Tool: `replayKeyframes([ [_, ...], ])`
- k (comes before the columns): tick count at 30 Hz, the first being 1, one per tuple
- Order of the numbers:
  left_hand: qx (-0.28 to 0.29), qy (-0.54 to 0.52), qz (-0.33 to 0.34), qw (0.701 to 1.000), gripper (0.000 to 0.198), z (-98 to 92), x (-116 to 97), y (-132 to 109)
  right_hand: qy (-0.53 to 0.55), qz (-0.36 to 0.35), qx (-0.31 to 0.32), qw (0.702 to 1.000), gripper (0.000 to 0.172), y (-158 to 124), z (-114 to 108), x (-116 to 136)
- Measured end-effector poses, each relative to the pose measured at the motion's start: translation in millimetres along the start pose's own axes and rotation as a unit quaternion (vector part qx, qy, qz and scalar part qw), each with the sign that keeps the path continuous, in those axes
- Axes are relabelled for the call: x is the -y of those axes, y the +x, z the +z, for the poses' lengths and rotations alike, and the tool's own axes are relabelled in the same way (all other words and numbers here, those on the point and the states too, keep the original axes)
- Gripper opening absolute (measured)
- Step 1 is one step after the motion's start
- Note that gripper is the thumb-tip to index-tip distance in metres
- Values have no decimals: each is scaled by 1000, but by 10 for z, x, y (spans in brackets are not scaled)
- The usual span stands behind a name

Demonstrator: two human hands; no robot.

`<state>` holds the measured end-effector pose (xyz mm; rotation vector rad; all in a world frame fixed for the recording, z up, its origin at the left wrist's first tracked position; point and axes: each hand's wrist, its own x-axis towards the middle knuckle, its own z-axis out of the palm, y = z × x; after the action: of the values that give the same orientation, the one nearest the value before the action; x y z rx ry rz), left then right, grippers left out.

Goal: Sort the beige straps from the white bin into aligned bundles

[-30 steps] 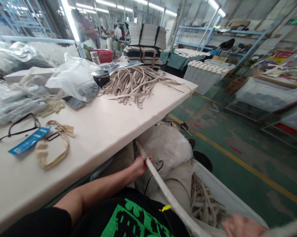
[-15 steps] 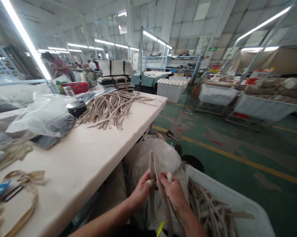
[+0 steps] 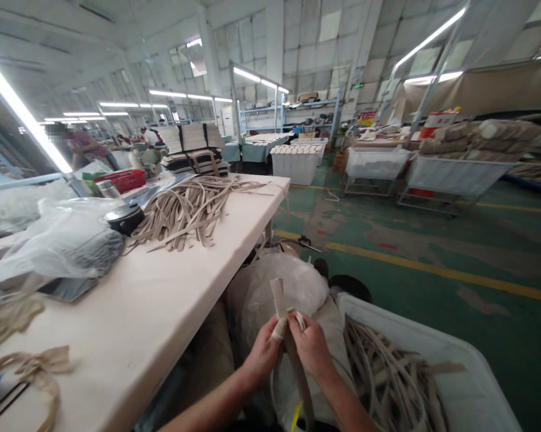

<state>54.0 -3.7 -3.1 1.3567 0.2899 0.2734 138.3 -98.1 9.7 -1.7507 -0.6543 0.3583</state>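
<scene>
Both hands meet low in the head view, gripping a flat beige fabric strap (image 3: 278, 296). My left hand (image 3: 266, 347) pinches it from the left; a pale wrap covers its thumb. My right hand (image 3: 307, 343) is closed on the strap from the right, with a small white item between its fingers that I cannot make out. One end of the strap stands up above the fingers, and the rest hangs down toward my lap. To the right, a white plastic bin (image 3: 409, 336) holds many similar loose straps (image 3: 387, 378).
A long white table (image 3: 171, 300) runs along the left, bearing a pile of beige straps (image 3: 184, 210), a dark round container (image 3: 125, 219) and plastic bags (image 3: 63, 240). Clear plastic bagging (image 3: 283, 279) lies beyond my hands. Wheeled carts (image 3: 459, 180) stand across the green floor.
My hands have come together; the two strap lengths that stood apart are now pressed close. The camera view has turned slightly to the right.
</scene>
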Motion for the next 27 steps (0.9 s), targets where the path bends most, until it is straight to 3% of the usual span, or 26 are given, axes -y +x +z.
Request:
replayKeyframes([
  [5,49,103,63,992,50,1,-55,24,41,32,-32,998,41,-24,45,-100],
  [8,65,116,62,989,52,-5,-68,23,41,41,-32,998,42,-47,25,-122],
  [14,120,104,39,986,54,-162,-56,21,8,9,-38,999,40,13,-335,-10],
  [17,181,168,27,969,50,-235,-68,-10,37,-4,11,999,45,69,-523,117],
  [20,230,175,1,957,49,-214,-114,-49,27,-17,63,998,30,83,-591,246],
  [24,203,118,16,972,45,-56,-193,-56,-19,-32,85,996,25,3,-573,393],
  [27,154,180,70,969,39,70,-205,-45,-60,-40,58,996,25,-87,-614,487],
])
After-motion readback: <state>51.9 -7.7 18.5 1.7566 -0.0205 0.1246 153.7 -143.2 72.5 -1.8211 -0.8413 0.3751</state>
